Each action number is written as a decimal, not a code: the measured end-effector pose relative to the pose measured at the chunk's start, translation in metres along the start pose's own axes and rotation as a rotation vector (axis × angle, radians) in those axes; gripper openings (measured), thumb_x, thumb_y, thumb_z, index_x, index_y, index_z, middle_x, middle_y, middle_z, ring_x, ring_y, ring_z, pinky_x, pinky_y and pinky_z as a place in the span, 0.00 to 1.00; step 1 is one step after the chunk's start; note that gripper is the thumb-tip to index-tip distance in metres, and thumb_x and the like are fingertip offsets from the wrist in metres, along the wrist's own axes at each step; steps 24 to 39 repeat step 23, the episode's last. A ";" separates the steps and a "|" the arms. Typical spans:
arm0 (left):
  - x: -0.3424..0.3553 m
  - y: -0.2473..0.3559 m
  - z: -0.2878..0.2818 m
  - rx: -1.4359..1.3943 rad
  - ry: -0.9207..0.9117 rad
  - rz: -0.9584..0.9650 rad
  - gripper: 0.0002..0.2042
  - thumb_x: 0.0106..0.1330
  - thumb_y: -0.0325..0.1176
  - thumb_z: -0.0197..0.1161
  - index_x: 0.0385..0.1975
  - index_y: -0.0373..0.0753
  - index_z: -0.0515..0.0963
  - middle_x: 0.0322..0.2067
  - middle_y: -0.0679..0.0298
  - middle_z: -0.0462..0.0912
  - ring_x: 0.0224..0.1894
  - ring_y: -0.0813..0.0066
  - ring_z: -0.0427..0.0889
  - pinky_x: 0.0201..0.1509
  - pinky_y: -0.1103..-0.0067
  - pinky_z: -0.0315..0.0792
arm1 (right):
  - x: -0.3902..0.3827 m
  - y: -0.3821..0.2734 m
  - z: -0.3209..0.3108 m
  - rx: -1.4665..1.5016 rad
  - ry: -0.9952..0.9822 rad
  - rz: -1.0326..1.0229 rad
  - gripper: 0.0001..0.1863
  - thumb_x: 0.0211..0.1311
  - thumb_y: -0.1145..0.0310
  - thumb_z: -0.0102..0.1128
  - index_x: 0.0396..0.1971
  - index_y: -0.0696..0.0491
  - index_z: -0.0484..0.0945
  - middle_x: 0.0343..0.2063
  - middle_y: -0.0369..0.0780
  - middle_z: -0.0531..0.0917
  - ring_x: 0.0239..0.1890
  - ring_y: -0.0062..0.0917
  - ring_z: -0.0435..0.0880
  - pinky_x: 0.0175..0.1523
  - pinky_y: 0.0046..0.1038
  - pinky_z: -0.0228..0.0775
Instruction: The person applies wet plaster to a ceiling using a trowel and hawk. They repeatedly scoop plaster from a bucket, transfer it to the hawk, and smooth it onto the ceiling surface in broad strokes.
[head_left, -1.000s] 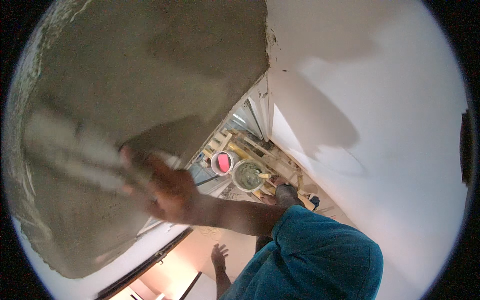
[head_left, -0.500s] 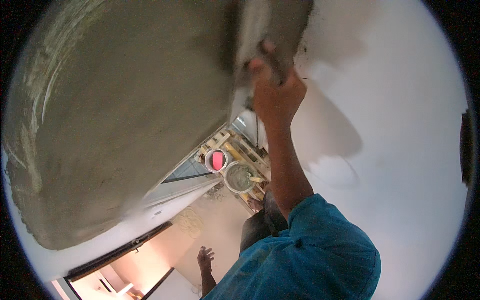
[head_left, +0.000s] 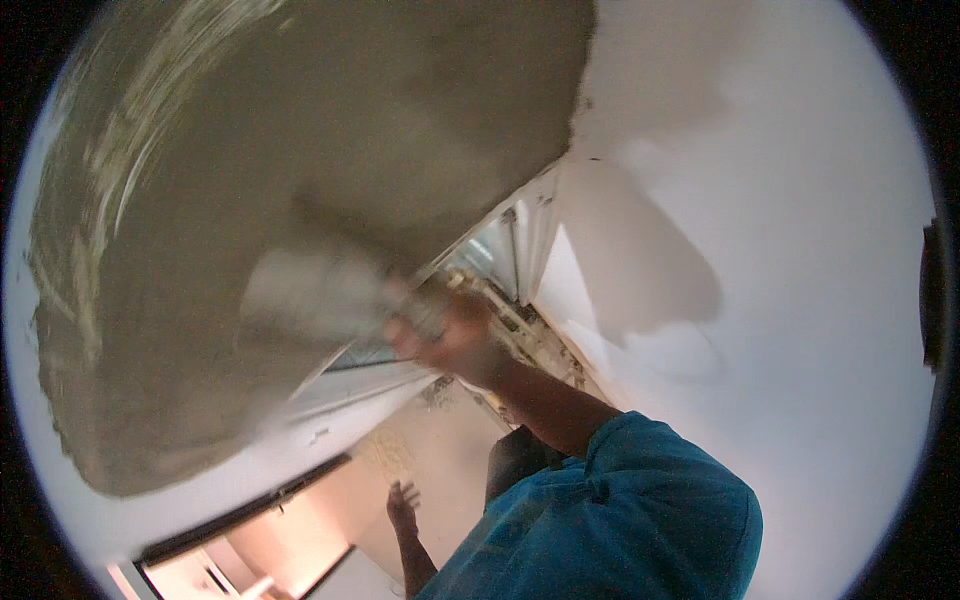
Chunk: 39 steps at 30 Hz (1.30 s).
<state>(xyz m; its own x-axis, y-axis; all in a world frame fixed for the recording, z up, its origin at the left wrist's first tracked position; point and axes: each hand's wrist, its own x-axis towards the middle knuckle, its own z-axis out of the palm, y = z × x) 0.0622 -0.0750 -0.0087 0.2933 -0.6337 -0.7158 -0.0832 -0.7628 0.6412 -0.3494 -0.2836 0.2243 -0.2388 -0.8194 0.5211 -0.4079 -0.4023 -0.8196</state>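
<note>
A: Where is the trowel [head_left: 320, 295] sitting now?

B: It is lying flat against the grey plaster patch [head_left: 300, 180], low in the wet area, just above the pale band where the coat is ending. It is blurred, so the blade edge is hard to tell, but it is showing as a light slab to the left of the right hand [head_left: 450, 335].

A: And that hand, is it gripping?

B: Yes, the right hand is wrapping closed around the trowel handle, arm reaching up out of the blue sleeve [head_left: 620, 510]. Half a second ago it was holding the tool high at the top edge of the patch, near the white wall [head_left: 780, 250]; now it is down and to the left, so a stroke is being drawn across the coat.

A: What does that suggest for the job?

B: I am judging that the smoothing is being carried on rather than finishing. The left margin of the plaster is showing streaky ridges, and the lower rim is looking ragged.

A: The other hand?

B: The left hand [head_left: 402, 500] is hanging low with fingers spread wide, holding nothing, far below over the pale floor [head_left: 440, 440]. It is sitting in much the same place as before.
</note>
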 end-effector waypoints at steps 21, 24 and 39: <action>-0.003 -0.014 -0.005 0.061 -0.038 -0.028 0.35 0.58 0.61 0.58 0.56 0.38 0.64 0.42 0.53 0.80 0.33 0.64 0.81 0.32 0.72 0.72 | 0.090 0.070 -0.113 -0.084 0.787 0.132 0.20 0.51 0.63 0.65 0.44 0.54 0.78 0.34 0.45 0.84 0.36 0.34 0.84 0.45 0.34 0.75; -0.010 -0.041 -0.015 0.014 0.022 -0.160 0.37 0.57 0.60 0.59 0.58 0.39 0.63 0.43 0.52 0.80 0.32 0.61 0.82 0.28 0.71 0.75 | 0.106 0.060 -0.114 0.123 0.680 0.263 0.16 0.53 0.67 0.63 0.43 0.53 0.80 0.35 0.44 0.84 0.39 0.28 0.83 0.50 0.33 0.74; -0.010 -0.041 -0.015 0.014 0.022 -0.160 0.37 0.57 0.60 0.59 0.58 0.39 0.63 0.43 0.52 0.80 0.32 0.61 0.82 0.28 0.71 0.75 | 0.106 0.060 -0.114 0.123 0.680 0.263 0.16 0.53 0.67 0.63 0.43 0.53 0.80 0.35 0.44 0.84 0.39 0.28 0.83 0.50 0.33 0.74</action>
